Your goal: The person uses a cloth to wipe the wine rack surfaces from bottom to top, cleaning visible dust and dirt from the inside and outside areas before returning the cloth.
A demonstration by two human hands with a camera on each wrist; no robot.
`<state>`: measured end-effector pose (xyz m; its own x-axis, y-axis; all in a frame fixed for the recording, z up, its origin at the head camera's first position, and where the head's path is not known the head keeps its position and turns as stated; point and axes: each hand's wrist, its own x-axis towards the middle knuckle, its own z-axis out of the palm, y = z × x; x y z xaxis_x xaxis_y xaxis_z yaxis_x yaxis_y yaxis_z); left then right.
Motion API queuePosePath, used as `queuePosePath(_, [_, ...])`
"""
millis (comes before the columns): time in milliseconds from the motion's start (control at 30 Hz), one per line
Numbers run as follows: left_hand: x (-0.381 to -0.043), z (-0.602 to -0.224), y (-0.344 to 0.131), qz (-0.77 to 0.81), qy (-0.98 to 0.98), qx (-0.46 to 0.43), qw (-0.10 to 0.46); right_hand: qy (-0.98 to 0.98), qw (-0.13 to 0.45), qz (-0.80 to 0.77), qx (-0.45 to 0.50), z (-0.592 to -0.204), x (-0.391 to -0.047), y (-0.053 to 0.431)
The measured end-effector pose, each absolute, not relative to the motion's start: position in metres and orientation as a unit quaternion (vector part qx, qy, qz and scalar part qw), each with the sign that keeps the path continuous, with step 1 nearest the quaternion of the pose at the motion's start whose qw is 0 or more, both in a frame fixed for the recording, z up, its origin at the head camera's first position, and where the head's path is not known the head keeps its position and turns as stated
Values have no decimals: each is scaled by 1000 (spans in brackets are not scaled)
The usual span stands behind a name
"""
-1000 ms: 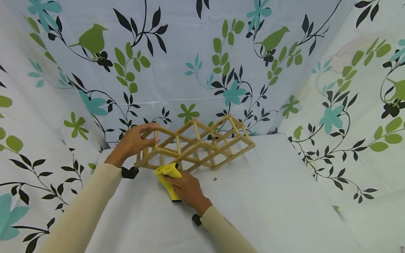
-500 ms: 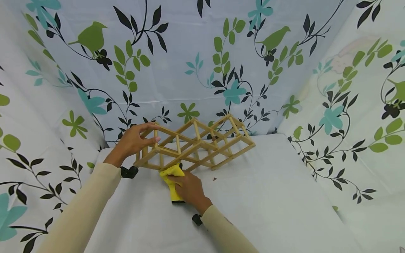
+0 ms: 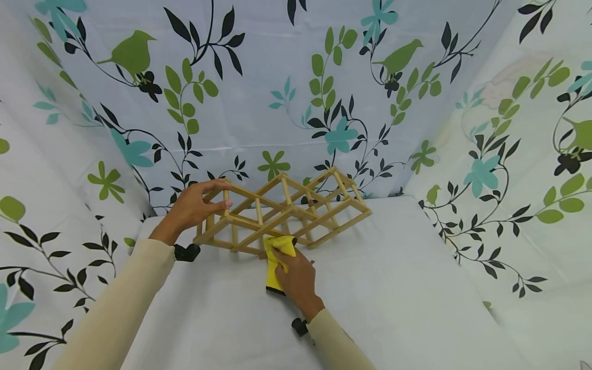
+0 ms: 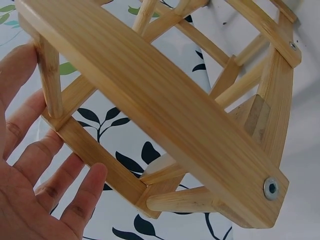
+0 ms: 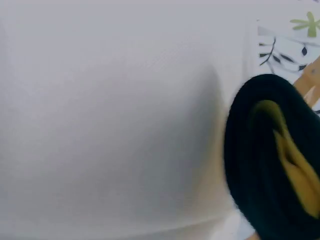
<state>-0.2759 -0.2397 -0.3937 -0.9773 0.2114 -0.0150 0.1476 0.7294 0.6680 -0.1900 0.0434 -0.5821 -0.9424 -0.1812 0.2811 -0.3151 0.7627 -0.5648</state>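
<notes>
The left hand (image 3: 191,208), fingers loosely spread, touches the rack's (image 3: 289,210) left end, while the right hand (image 3: 299,278) grips a yellow cloth (image 3: 272,268) at its near side.

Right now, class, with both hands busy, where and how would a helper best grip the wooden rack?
Probably the slim rod at the right end of the wooden rack, from the right. Gaps around it leave room to close round, and that end is free: the left hand grips the left end; the right hand holds the yellow cloth in front.
</notes>
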Motion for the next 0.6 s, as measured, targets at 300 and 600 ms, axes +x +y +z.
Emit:
queuePosePath(300, [-275,-391,-241,358,927,100,50,-904,190,348,158,-585,-185,45])
queuePosePath(600, [-273,-391,-244,351,931,94,50,-907,124,393,93,-590,-193,56])
